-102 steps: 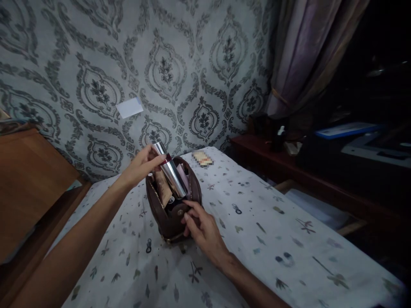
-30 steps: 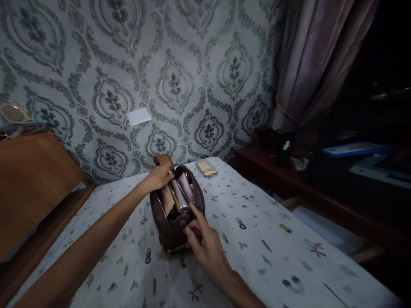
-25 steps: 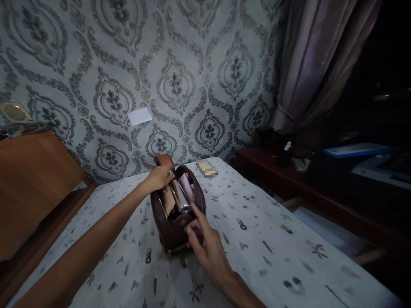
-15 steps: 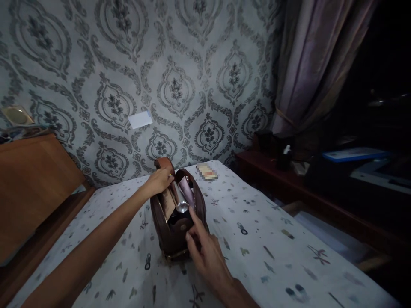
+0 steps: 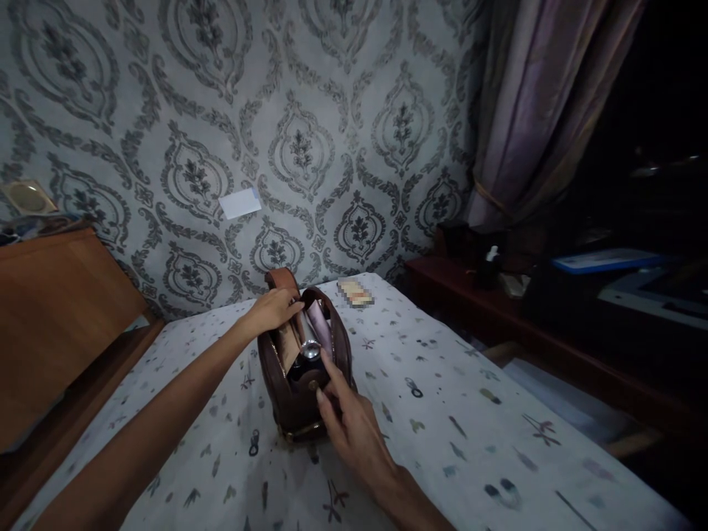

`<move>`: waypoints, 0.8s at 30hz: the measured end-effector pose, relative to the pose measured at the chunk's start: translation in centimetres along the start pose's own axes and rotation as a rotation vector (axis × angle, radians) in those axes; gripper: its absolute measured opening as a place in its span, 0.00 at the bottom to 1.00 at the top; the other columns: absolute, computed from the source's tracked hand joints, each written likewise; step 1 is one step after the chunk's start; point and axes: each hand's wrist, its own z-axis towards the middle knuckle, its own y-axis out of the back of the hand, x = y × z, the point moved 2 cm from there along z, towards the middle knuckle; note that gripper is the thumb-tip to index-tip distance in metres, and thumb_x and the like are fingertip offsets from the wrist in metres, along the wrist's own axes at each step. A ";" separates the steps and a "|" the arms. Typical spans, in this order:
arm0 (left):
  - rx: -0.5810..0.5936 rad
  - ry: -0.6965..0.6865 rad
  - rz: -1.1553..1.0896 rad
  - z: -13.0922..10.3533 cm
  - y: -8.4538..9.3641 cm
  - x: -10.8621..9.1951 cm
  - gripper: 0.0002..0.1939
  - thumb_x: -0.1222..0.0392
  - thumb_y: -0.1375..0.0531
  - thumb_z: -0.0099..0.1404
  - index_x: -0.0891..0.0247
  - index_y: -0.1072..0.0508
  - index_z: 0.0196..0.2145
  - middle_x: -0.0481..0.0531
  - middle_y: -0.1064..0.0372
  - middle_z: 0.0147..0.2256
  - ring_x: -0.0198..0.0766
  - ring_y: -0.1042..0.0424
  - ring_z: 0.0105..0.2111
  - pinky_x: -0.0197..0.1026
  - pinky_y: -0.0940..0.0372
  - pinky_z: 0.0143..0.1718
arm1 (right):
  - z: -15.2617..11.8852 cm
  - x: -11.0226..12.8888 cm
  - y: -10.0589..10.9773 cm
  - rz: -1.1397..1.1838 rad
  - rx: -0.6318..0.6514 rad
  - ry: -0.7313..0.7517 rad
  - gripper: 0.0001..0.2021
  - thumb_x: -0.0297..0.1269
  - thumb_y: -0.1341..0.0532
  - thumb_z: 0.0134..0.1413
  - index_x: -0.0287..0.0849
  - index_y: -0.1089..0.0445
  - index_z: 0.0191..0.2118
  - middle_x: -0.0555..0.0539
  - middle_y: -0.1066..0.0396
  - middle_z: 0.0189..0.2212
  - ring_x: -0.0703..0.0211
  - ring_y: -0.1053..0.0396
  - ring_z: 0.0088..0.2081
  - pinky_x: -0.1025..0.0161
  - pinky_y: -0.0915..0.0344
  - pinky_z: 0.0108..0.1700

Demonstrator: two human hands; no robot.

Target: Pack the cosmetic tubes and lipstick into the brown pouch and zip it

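A dark brown handbag (image 5: 302, 409) stands unzipped on the bed, its orange-brown strap (image 5: 283, 279) at the far end. My left hand (image 5: 275, 308) is closed over the bag's far left edge, thumb toward the opening. Inside the bag are a tan flat item (image 5: 290, 348), a pinkish tube-like item (image 5: 319, 324) and a container with a shiny round silver end (image 5: 310, 349). The index finger of my right hand (image 5: 351, 424) points at the silver end, touching or nearly touching it. Its thumb is apart, by the bag's near side; the other fingers are partly hidden.
White patterned bedding (image 5: 442, 450) lies under the bag. A blurred-out flat item (image 5: 355, 292) rests beyond it. A wooden headboard-like panel (image 5: 60, 332) stands left, a dark red ledge (image 5: 498, 317) runs along the right, and patterned wallpaper (image 5: 310, 88) rises behind.
My right index finger has stayed by the silver end, which sits slightly differently in the bag. My left thumb has shifted slightly at the edge. The view moved a little.
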 end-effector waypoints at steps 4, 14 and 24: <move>0.005 0.013 0.019 0.2 0.0 0.0 0.16 0.52 0.49 0.69 0.62 0.24 0.41 0.59 0.24 0.40 0.49 0.26 0.45 0.45 0.35 0.47 | 0.1 0.0 -0.1 0.000 0.004 0.013 0.26 0.36 0.53 0.66 0.39 0.47 0.68 0.50 0.31 0.23 0.59 0.34 0.22 0.66 0.33 0.28; -0.006 0.030 0.017 0.5 -0.3 0.4 0.15 0.55 0.47 0.69 0.65 0.25 0.44 0.61 0.25 0.45 0.50 0.27 0.49 0.44 0.36 0.50 | 0.8 0.4 -0.4 -0.113 0.054 0.017 0.27 0.35 0.54 0.66 0.32 0.47 0.68 0.45 0.23 0.28 0.58 0.31 0.21 0.66 0.40 0.23; -0.039 0.040 -0.013 0.5 0.2 0.4 0.15 0.64 0.50 0.69 0.64 0.24 0.43 0.60 0.23 0.42 0.48 0.26 0.46 0.43 0.36 0.47 | 0.7 0.0 -0.5 -0.089 0.092 0.016 0.28 0.36 0.54 0.66 0.33 0.48 0.68 0.52 0.32 0.19 0.61 0.37 0.18 0.67 0.43 0.22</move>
